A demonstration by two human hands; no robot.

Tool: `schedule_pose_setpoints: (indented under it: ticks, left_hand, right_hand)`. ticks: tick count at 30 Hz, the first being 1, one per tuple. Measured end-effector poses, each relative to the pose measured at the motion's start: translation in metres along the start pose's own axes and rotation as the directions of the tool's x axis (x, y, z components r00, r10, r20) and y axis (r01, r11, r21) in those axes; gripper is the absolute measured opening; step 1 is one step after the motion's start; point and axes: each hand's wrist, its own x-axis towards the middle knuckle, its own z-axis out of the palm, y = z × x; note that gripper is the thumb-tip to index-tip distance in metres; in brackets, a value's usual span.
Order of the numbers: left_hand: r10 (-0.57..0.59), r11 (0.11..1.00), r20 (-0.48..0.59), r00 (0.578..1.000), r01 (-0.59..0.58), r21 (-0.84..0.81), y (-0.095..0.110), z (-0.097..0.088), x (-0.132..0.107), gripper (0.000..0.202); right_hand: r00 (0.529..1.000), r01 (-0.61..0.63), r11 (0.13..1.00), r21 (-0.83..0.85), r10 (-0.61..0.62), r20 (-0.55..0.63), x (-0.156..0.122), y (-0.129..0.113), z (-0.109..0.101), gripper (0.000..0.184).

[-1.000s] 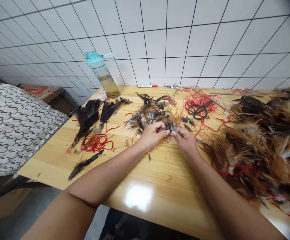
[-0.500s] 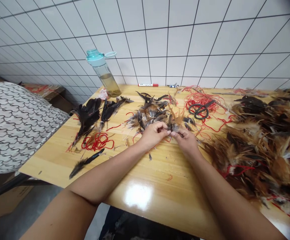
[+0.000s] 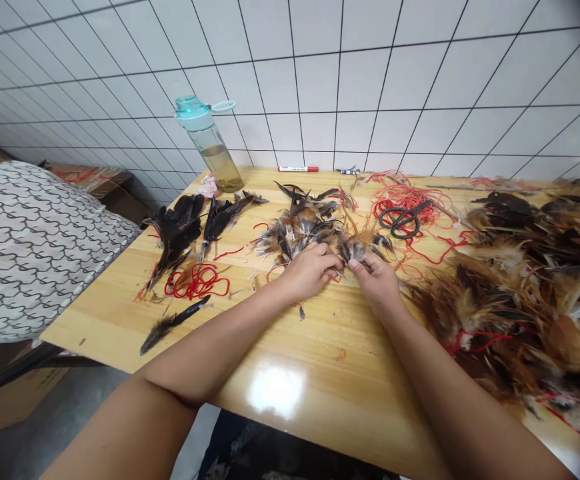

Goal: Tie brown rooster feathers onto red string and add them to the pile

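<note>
My right hand (image 3: 377,281) pinches a small bunch of grey and brown feathers (image 3: 355,248) between thumb and fingers, just above the table. Close beside it, my left hand (image 3: 313,272) is curled with its back up and its fingertips pointing down at the tabletop. A bit of red string shows near those fingertips; whatever they grip is hidden. Right behind the left hand lies a loose pile of mottled feathers (image 3: 297,230). Black-handled scissors (image 3: 400,221) rest on a tangle of red string (image 3: 410,193) behind the right hand.
A large heap of brown feathers (image 3: 535,293) covers the table's right side. At the left are black feathers (image 3: 177,227), a red cord coil (image 3: 197,281) and a single dark feather (image 3: 175,323). A water bottle (image 3: 220,160) and red-capped marker (image 3: 297,169) stand and lie by the tiled wall.
My hands have come slightly apart. The left has turned over, back up, with its fingers lowered toward the table, while the right still pinches the feather bunch.
</note>
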Motion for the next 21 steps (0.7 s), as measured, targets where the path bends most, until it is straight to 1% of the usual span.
schedule_pose_setpoints:
  ticks: [3, 6, 8, 11, 15, 18, 21]
  left_hand:
    - [-0.002, 1.000, -0.038, 0.999, 0.002, -0.011, 0.001, -0.003, 0.002, 0.015]
    - [-0.046, 0.997, -0.100, 0.994, 0.040, -0.060, 0.005, -0.013, 0.004, 0.011]
    - [-0.057, 0.997, -0.115, 0.992, 0.050, -0.063, 0.008, -0.020, 0.005, 0.012]
    - [-0.018, 1.000, -0.100, 0.995, 0.018, -0.004, 0.008, -0.025, 0.005, 0.013]
    - [0.044, 0.997, -0.057, 0.997, -0.040, 0.065, 0.008, -0.026, 0.002, 0.015]
    - [0.048, 0.994, -0.035, 0.998, -0.044, 0.099, 0.010, -0.026, 0.002, 0.017]
    - [0.040, 0.990, -0.030, 0.999, -0.035, 0.137, 0.014, -0.026, 0.002, 0.018]
  right_hand:
    - [1.000, 0.001, 0.999, -0.041, -0.001, -0.001, 0.000, 0.001, -0.001, 0.023]
    - [1.000, -0.016, 0.997, -0.078, 0.015, -0.017, 0.000, 0.004, -0.001, 0.024]
    - [0.999, -0.024, 0.995, -0.099, 0.022, -0.024, 0.001, 0.005, -0.001, 0.023]
    - [0.999, -0.023, 0.990, -0.142, 0.019, -0.030, 0.001, 0.004, -0.002, 0.023]
    - [0.999, -0.024, 0.975, -0.219, 0.014, -0.049, 0.001, 0.000, -0.004, 0.021]
    - [0.999, -0.010, 0.964, -0.267, -0.003, -0.051, 0.001, -0.003, -0.004, 0.022]
    - [1.000, 0.005, 0.955, -0.295, -0.012, -0.023, 0.001, -0.004, -0.003, 0.022]
